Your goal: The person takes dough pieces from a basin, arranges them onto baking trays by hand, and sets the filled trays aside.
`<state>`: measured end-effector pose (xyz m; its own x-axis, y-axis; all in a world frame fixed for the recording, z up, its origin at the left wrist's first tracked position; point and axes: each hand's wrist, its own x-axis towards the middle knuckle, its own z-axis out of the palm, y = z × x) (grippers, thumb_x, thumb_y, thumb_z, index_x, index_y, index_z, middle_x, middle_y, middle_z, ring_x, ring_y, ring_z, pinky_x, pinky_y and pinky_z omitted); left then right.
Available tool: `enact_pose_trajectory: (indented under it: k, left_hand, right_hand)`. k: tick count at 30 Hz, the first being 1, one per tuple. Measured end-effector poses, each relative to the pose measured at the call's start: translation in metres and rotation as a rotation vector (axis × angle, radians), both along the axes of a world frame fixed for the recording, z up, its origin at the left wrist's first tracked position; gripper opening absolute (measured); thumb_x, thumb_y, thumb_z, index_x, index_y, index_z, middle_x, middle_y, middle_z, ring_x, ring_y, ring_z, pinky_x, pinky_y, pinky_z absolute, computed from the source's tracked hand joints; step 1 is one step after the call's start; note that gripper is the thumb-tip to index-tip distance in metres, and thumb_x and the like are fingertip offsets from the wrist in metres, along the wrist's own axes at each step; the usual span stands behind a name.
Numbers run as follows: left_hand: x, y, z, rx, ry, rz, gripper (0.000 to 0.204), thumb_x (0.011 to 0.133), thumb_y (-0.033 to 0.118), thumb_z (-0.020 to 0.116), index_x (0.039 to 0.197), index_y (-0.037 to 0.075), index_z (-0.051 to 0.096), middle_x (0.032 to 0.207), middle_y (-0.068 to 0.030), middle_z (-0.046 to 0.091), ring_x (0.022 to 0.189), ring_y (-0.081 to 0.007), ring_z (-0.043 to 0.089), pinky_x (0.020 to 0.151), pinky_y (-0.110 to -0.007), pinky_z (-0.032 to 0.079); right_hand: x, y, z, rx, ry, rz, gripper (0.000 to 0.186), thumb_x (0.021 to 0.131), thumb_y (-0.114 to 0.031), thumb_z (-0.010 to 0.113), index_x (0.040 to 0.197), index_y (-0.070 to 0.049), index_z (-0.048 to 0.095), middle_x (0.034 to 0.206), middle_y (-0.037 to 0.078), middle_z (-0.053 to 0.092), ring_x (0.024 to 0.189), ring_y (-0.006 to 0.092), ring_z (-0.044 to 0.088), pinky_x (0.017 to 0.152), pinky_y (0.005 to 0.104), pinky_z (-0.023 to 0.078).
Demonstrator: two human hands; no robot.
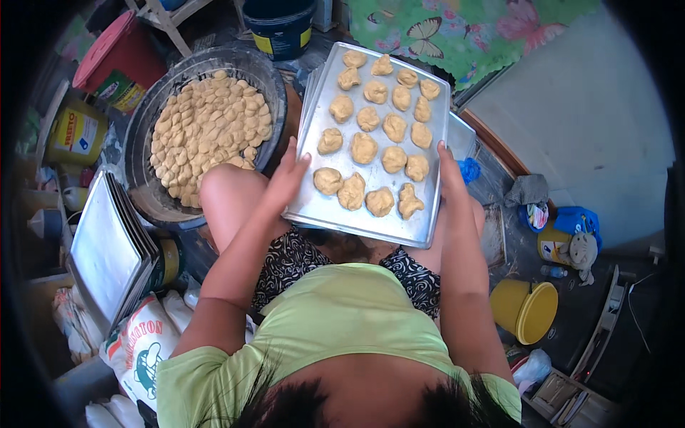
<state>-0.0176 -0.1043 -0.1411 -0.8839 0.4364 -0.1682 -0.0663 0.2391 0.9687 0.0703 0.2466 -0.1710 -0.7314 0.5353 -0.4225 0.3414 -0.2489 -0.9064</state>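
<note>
A silver baking tray [314, 205] lies tilted over my lap, with rows of lumpy dough pieces [364, 148] spread across it. My left hand [287, 177] grips its left edge. On the opposite edge, my right hand [450, 173] holds the same tray; some of its fingers are hidden. More trays [462, 135] show beneath and behind this one. To the left of my knee stands a wide black tub [135, 135], holding a heap of dough pieces [207, 128].
Several flat trays [107, 246] lean upright at the left, near a printed sack [146, 342]. Behind the tub are a red bucket [121, 53] and a dark bucket [280, 28]. A yellow bucket [524, 310] lies on its side at the right. A butterfly-patterned cloth [464, 36] hangs at the back.
</note>
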Motion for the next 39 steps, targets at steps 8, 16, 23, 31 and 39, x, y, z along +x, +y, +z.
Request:
enact_pose_trajectory:
  k: [8,16,23,31,39]
  left_hand:
    - [0.008,-0.009,-0.027,-0.014,0.104,-0.028,0.073,0.093,0.031,0.047,0.139,-0.011,0.007,0.147,-0.0278,0.008,0.139,-0.0322,0.008,0.112,-0.033,0.009]
    - [-0.092,-0.033,0.003,-0.108,0.251,-0.189,0.065,0.090,0.043,0.049,0.135,-0.003,0.033,0.139,-0.0311,0.027,0.134,-0.0387,0.022,0.109,-0.041,0.019]
    - [-0.358,0.012,-0.014,-0.520,0.476,0.026,0.053,0.086,0.032,0.058,0.128,0.002,0.048,0.126,-0.0229,0.051,0.118,-0.0336,0.049,0.098,-0.038,0.038]
    - [-0.544,0.089,-0.090,-0.576,0.613,0.395,0.073,0.082,0.045,0.058,0.141,0.013,0.030,0.141,-0.0266,0.029,0.130,-0.0360,0.034,0.104,-0.043,0.032]
    - [-0.491,0.101,-0.124,-0.610,0.393,0.826,0.041,0.081,0.024,0.063,0.114,0.001,0.057,0.140,-0.0226,0.029,0.115,-0.0409,0.040,0.093,-0.045,0.041]
  right_hand:
    - [-0.008,-0.003,-0.001,0.054,0.078,0.171,0.053,0.093,-0.029,0.048,0.134,-0.001,0.031,0.126,0.017,0.049,0.111,0.0269,0.052,0.094,0.0380,0.042]
    - [0.007,0.018,-0.019,-0.360,0.108,0.189,0.054,0.091,-0.035,0.050,0.134,-0.004,0.037,0.127,0.015,0.050,0.114,0.0304,0.052,0.095,0.0436,0.044]
    - [0.002,0.000,0.000,-0.496,0.151,0.099,0.058,0.087,-0.036,0.055,0.132,-0.002,0.040,0.125,0.016,0.052,0.111,0.0316,0.054,0.095,0.0422,0.044]
    - [0.028,0.011,-0.014,-0.166,-0.018,-0.087,0.062,0.081,-0.033,0.062,0.127,0.003,0.043,0.120,0.016,0.055,0.104,0.0254,0.057,0.090,0.0364,0.045]
    - [0.034,0.013,-0.016,-0.095,-0.103,-0.187,0.077,0.072,-0.028,0.067,0.134,0.004,0.035,0.122,0.014,0.053,0.108,0.0231,0.053,0.094,0.0328,0.040]
